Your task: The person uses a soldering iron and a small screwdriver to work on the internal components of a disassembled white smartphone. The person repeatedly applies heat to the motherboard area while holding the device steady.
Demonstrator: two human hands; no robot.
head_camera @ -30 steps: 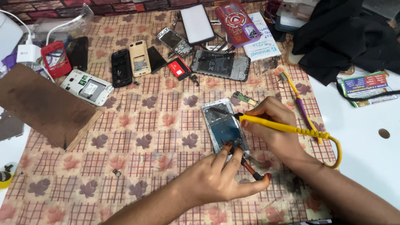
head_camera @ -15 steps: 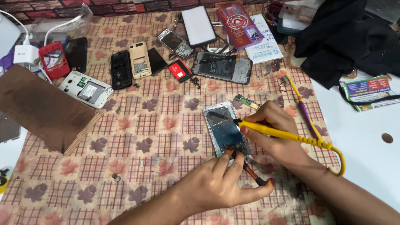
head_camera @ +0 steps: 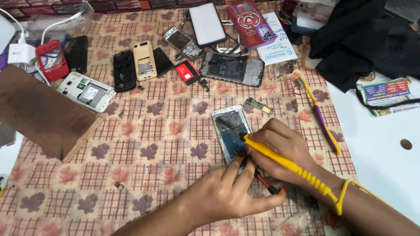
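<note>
Patterned table (head_camera: 144,175): right hand (head_camera: 284,150) grips a yellow soldering iron (head_camera: 284,164), left hand (head_camera: 232,194) pinches tweezers (head_camera: 262,181) at the opened phone (head_camera: 232,131), six o'clock; a slip could scorch it.

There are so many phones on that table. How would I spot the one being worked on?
Start at the flowered checked tablecloth and look to its lower right, where the two hands meet. The opened phone lies face-up just above the left hand, with the right hand pressing a yellow-handled tool onto it. Unlike the phones along the far edge, it has a white frame and lies alone.
</note>
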